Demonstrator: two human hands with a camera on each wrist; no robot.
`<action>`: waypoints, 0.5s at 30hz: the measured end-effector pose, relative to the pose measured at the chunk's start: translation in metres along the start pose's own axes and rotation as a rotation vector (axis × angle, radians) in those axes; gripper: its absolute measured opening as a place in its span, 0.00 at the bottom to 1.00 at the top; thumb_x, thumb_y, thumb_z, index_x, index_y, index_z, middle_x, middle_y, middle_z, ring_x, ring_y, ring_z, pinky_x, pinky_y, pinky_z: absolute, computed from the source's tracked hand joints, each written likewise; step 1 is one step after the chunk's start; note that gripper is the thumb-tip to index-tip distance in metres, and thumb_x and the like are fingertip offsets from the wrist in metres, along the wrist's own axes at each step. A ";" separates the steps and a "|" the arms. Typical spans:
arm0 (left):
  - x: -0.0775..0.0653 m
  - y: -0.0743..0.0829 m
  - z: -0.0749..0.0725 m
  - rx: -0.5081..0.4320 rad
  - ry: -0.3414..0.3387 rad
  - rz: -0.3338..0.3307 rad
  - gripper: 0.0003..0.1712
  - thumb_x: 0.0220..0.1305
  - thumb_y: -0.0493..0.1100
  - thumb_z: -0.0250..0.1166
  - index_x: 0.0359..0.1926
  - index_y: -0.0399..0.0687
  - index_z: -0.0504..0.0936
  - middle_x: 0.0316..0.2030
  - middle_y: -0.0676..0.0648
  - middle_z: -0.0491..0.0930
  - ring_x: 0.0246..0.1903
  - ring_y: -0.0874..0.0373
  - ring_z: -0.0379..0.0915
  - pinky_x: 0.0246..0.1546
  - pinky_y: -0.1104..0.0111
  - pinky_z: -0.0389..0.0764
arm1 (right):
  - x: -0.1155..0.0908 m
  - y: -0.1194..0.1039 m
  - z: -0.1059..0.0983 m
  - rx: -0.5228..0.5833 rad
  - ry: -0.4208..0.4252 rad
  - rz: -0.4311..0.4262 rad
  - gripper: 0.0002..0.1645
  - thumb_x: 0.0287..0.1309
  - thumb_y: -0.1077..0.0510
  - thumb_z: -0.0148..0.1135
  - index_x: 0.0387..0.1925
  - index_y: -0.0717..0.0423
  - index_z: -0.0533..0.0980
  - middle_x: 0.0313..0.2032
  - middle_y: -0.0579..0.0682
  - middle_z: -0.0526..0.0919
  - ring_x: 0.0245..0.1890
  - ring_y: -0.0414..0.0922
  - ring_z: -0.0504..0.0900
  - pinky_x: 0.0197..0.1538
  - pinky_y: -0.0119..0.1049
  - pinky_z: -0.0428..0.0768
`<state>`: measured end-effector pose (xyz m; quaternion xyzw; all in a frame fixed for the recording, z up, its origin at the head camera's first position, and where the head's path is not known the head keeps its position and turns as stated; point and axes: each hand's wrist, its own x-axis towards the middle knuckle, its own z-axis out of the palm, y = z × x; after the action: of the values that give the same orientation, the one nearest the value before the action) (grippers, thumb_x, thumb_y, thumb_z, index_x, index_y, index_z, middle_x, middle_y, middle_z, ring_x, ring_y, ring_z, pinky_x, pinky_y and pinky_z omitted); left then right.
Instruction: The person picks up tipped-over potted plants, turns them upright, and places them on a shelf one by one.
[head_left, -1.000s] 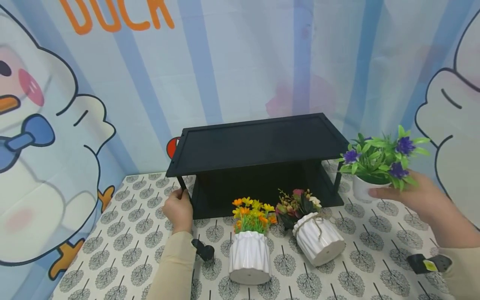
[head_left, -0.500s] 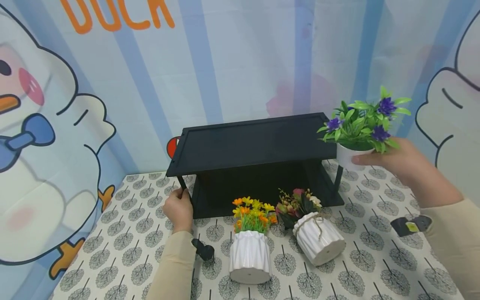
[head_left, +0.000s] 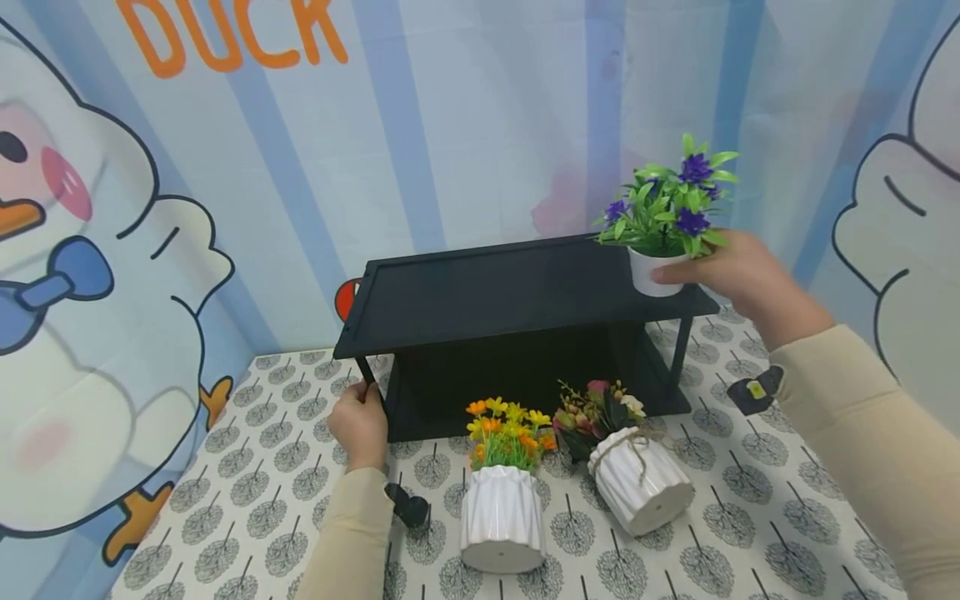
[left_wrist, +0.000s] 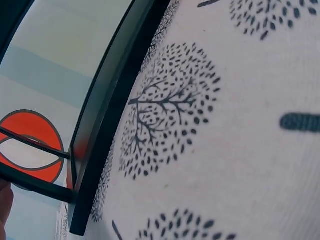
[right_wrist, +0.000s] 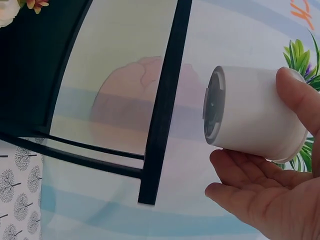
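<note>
My right hand (head_left: 705,271) holds a small white pot of purple flowers (head_left: 660,271) at the right end of the black two-tier shelf's top board (head_left: 510,287). In the right wrist view the pot (right_wrist: 240,105) lies between thumb and fingers of that hand (right_wrist: 252,137). Its underside is bare and off any surface, beside a shelf leg (right_wrist: 162,115). My left hand (head_left: 360,417) grips the shelf's front left leg low down. The left wrist view shows only the shelf's frame (left_wrist: 107,115) against the tablecloth (left_wrist: 225,150).
In front of the shelf on the tree-patterned tablecloth (head_left: 247,500), a ribbed white pot of yellow and orange flowers (head_left: 501,517) stands upright. Next to it a ribbed pot of pink flowers (head_left: 641,487) leans over. A cartoon duck backdrop (head_left: 112,250) closes in behind and at both sides.
My right hand has lifted the purple-flower pot from table height at the far right, up and leftward to the shelf's top right end. The left hand has stayed on the leg.
</note>
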<state>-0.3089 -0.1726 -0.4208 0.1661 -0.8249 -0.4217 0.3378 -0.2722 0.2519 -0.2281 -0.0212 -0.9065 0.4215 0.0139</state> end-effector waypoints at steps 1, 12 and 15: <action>0.000 0.000 0.000 0.004 0.002 0.005 0.13 0.63 0.40 0.59 0.39 0.34 0.83 0.32 0.36 0.83 0.29 0.44 0.80 0.31 0.55 0.78 | 0.003 -0.001 0.002 0.010 0.002 0.000 0.61 0.41 0.36 0.70 0.71 0.52 0.50 0.69 0.62 0.51 0.64 0.68 0.54 0.55 0.69 0.60; 0.003 -0.002 0.000 0.013 0.006 0.036 0.12 0.63 0.39 0.59 0.38 0.34 0.83 0.32 0.36 0.83 0.28 0.44 0.79 0.30 0.55 0.78 | 0.023 0.007 0.021 0.079 0.060 -0.060 0.49 0.44 0.46 0.72 0.65 0.59 0.62 0.63 0.64 0.65 0.61 0.64 0.63 0.59 0.61 0.63; 0.003 -0.003 0.000 0.013 0.003 0.036 0.12 0.63 0.39 0.59 0.39 0.34 0.83 0.32 0.36 0.83 0.28 0.44 0.79 0.30 0.55 0.77 | 0.027 0.009 0.024 0.078 0.065 -0.064 0.49 0.44 0.46 0.72 0.64 0.60 0.62 0.62 0.64 0.65 0.60 0.64 0.64 0.59 0.60 0.63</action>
<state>-0.3111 -0.1762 -0.4217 0.1540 -0.8299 -0.4102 0.3454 -0.2997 0.2403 -0.2499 -0.0052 -0.8887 0.4548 0.0578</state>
